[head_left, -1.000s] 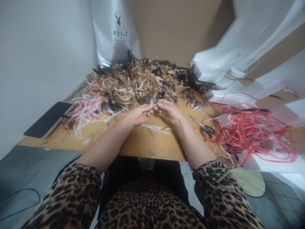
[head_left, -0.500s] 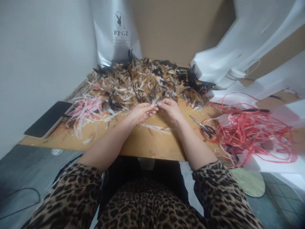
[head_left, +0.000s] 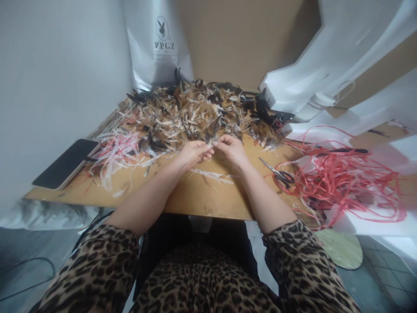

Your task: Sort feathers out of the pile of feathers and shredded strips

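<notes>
Both my hands meet over the table's middle, at the near edge of a large pile of brown, black and cream feathers (head_left: 192, 108). My left hand (head_left: 196, 154) pinches the pale base of a small feather bunch (head_left: 213, 129), whose dark tips point away from me. My right hand (head_left: 230, 148) has thumb and forefinger closed on the same base from the other side. The fingertips nearly touch, and the exact grip is partly hidden. Just below my hands, some thin white strands (head_left: 213, 175) lie on the tan tabletop (head_left: 208, 200).
Scissors (head_left: 282, 175) lie right of my forearm, beside a tangle of red plastic strips (head_left: 345, 182). At left are a dark-screened phone (head_left: 65, 164) and a heap of pink and white strips (head_left: 114, 150). A white printed bag (head_left: 163, 56) stands behind the feathers.
My hands stay at the feather bunch with only small finger shifts; the left fingers have curled in slightly. A whitish sheet now shows below the table's left edge.
</notes>
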Demonstrator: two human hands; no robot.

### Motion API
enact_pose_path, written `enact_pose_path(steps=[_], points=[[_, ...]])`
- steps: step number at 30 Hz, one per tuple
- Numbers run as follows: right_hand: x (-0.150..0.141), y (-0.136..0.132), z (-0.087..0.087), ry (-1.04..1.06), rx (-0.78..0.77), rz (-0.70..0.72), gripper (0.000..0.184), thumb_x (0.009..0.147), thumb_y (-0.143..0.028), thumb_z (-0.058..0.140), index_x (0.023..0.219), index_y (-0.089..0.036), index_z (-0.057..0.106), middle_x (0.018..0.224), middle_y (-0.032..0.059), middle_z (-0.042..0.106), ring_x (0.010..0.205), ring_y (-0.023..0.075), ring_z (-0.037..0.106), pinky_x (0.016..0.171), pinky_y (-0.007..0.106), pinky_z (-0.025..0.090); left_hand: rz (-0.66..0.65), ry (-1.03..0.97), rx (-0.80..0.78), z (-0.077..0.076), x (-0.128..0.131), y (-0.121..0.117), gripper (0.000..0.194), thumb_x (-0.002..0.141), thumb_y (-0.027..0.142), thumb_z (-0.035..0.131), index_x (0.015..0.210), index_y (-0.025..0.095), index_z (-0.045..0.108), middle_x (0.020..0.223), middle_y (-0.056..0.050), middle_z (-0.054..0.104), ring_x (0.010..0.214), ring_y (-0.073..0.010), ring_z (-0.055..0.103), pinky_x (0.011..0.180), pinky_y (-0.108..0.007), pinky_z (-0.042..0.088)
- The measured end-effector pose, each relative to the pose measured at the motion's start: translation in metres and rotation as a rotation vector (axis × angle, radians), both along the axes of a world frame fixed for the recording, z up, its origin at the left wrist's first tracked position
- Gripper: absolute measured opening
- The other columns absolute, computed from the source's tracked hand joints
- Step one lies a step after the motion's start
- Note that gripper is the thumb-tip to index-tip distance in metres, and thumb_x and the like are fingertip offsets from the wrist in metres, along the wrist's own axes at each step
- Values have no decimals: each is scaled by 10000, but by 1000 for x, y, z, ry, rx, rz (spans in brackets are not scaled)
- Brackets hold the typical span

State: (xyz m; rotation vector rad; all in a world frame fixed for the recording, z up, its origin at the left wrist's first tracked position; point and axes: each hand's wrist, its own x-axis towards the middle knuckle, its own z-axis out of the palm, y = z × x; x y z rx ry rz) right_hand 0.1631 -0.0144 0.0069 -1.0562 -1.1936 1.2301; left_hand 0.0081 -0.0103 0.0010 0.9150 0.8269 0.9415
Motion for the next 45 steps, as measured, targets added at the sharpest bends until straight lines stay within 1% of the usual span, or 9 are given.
enact_pose_path(steps=[8,14,17,21,26,33,39,42,45], points=[[-5,0,-3,126,-47,-1,357,534,-384,845,616,-189,557,546,-61,561,507,73,461,548,230,360,9,8,7,1,1,0,125,777,149,712,698,69,656,619,-45,663,462,-34,558,471,-139,410],[1,5,-8,66,-57,53,307,575,-394,818,645,-188,600,530,-55,554,490,74,446,524,226,346,26,8,-6,2,1,0,132,794,128,687,686,67,644,615,-40,661,455,-34,560,462,-135,413],[22,15,-11,-112,20,-34,245,642,-392,754,700,-179,649,580,-26,598,531,94,484,556,238,384,57,-4,-29,2,0,1,131,783,145,709,699,69,643,632,-37,665,466,-27,558,463,-128,413],[64,29,-14,-579,86,-373,155,714,-313,630,735,-166,675,670,29,656,635,159,563,620,274,423,77,-15,-68,3,0,1,127,789,151,708,718,75,635,640,-31,664,471,-19,549,463,-122,412],[97,34,-16,-1126,-11,-612,231,777,-299,540,822,-168,725,859,116,726,804,224,626,719,309,435,68,-30,-76,2,0,1,127,788,158,710,727,79,632,646,-28,666,482,-20,550,475,-125,418],[90,39,-18,-1341,-126,-547,287,796,-372,552,903,-195,750,979,158,732,961,291,656,879,420,435,71,-33,-76,3,1,0,111,821,118,661,726,69,634,647,-37,670,479,-27,556,481,-135,423],[81,41,-15,-1440,-126,-483,260,760,-235,523,851,-148,751,905,185,732,938,305,674,886,434,436,66,-26,-83,3,1,0,109,827,118,655,733,64,638,644,-39,670,479,-30,557,489,-138,429],[82,36,-10,-1369,-156,-421,209,726,-208,552,778,-131,739,839,171,724,868,268,669,785,349,456,70,-40,-92,4,1,-1,127,849,93,615,726,64,630,639,-36,666,472,-28,552,478,-136,420],[83,28,-3,-1064,-188,-357,143,688,-234,598,704,-136,702,667,80,672,650,179,604,633,281,433,70,-54,-106,5,2,0,137,861,81,593,729,68,627,635,-28,663,469,-22,545,477,-131,417]])
